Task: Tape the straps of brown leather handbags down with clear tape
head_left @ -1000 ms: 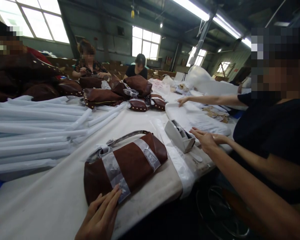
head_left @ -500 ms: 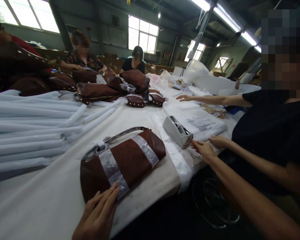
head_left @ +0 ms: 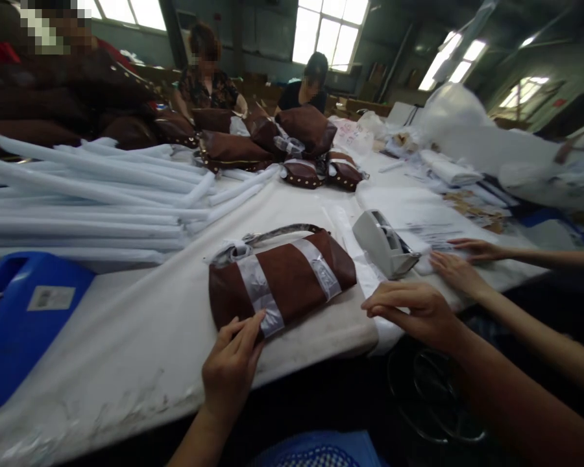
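A brown handbag lies on the white-covered table, with two clear plastic strips around its body and wrapping on its strap. At the bag's lower front edge, the fingers of my left hand press together on the end of the left plastic strip. My right hand is raised off the bag, to its right, with thumb and fingers pinched. Whatever is in that pinch is too small to make out. Just beyond it stands a grey tape dispenser.
White rolled tubes pile up at left, near a blue tape dispenser. More brown bags lie at the back, with two people behind. At right, a co-worker's hands rest on a stack of plastic sheets.
My right hand has left the grey dispenser's cutting end and come nearer me. My left hand stays on the bag. The view has swung right and down, bringing the blue dispenser in.
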### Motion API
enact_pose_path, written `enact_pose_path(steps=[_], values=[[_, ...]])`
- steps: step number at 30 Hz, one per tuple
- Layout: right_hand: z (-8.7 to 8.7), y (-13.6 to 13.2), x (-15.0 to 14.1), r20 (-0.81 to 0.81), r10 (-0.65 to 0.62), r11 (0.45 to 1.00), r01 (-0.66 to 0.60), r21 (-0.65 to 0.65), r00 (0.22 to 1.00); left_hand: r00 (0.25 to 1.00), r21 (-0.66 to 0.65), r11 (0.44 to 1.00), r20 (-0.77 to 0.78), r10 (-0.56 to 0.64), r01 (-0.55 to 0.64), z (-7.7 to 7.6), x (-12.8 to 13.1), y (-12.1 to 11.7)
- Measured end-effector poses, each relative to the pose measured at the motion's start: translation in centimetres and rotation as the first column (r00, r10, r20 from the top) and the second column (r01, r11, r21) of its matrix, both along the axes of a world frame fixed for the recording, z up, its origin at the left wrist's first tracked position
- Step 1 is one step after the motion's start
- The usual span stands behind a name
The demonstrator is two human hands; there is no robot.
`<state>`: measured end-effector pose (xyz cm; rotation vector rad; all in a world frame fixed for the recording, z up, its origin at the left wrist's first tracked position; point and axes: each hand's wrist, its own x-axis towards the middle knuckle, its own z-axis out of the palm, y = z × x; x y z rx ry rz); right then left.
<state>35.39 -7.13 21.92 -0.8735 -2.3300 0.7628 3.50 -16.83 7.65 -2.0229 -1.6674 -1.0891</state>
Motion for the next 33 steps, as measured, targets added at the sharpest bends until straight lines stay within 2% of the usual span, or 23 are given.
enact_pose_path(steps=[2,4,6,7,11,15,17,22,28,33], values=[[0.8,0.2,-3.8,0.004,0.232,0.968,-0.230,-0.102,0.973,0.999,-0.030,1.000,0.033,-0.009,0.010,0.2,0.1,-0.1],[0.9,0.6,-7.2,0.012,0.426,0.888,-0.415,-0.197,0.905,0.997,-0.087,0.996,0.075,-0.012,0.019,0.2,0.2,-0.2],[0.3,1.3,-10.0,0.060,0.542,0.826,-0.518,-0.221,0.838,0.994,-0.127,0.992,0.106,-0.008,0.021,0.1,0.2,-0.2],[-0.2,1.8,-11.3,0.104,0.565,0.818,-0.540,-0.197,0.818,0.993,-0.131,0.991,0.117,-0.003,0.018,0.0,0.2,-0.2],[-2.0,4.9,-15.3,0.377,0.519,0.829,-0.559,-0.001,0.767,0.989,-0.133,0.991,0.149,0.008,0.012,-0.1,0.4,-0.3],[-2.4,7.2,-18.3,0.687,0.409,0.807,-0.590,0.035,0.601,0.988,-0.178,0.984,0.153,0.038,-0.011,0.0,0.5,-0.2],[-2.1,7.5,-19.5,0.773,0.362,0.795,-0.606,0.037,0.522,0.987,-0.182,0.983,0.153,0.048,-0.019,0.0,0.5,-0.2],[-1.7,7.1,-21.2,0.839,0.319,0.750,-0.658,0.061,0.441,0.990,-0.152,0.988,0.132,0.047,-0.027,0.0,0.3,-0.3],[-1.6,7.2,-22.7,0.887,0.278,0.717,-0.694,0.063,0.368,1.000,-0.023,1.000,-0.006,0.011,-0.011,0.4,0.5,-0.1],[-1.2,7.1,-24.3,0.924,0.246,0.715,-0.699,0.031,0.294,1.000,-0.110,0.994,0.011,0.028,-0.027,1.5,0.8,0.1]])
